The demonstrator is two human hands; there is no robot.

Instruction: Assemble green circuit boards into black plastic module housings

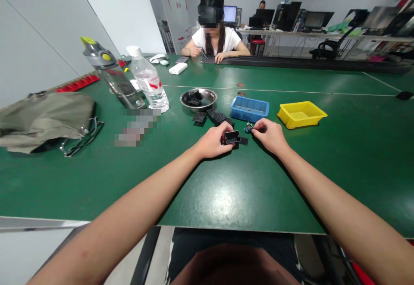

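My left hand (215, 141) is closed around a small black rectangular box (232, 137), whose hollow side faces me. Between the thumb and fingers of my right hand (269, 133) is a small dark part with a bit of blue (249, 128); its exact kind is too small to tell. A flat black plate (243, 141) lies on the green table between my hands. Just beyond my left hand are several black box pieces (220, 117). More black pieces (195, 99) rest in a round metal bowl (207, 107).
A blue divided tray (249, 109) and a yellow bin (302, 115) stand beyond my right hand. To the left are a water bottle (150, 82), a grey sports bottle (113, 78) and a cloth bag (48, 119). A person (213, 30) wearing a headset works across the table.
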